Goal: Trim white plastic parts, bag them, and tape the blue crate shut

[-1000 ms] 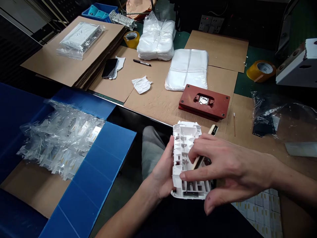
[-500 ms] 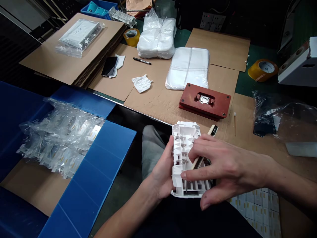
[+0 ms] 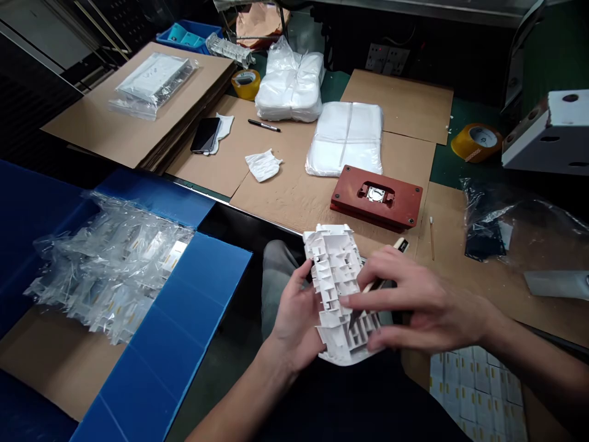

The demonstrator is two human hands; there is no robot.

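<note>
Gripping white ribbed housing nr table's front edge: L hand, fingers round one side; R hand pinches pale-handled tool, dark tip at housing's lower part; red block beyond, w/ cotton swab to R.

White ribbed housing, partly hidden by right hand. Pale-handled tool, lettering illegible. Blue box, cut off at left edge.
</note>
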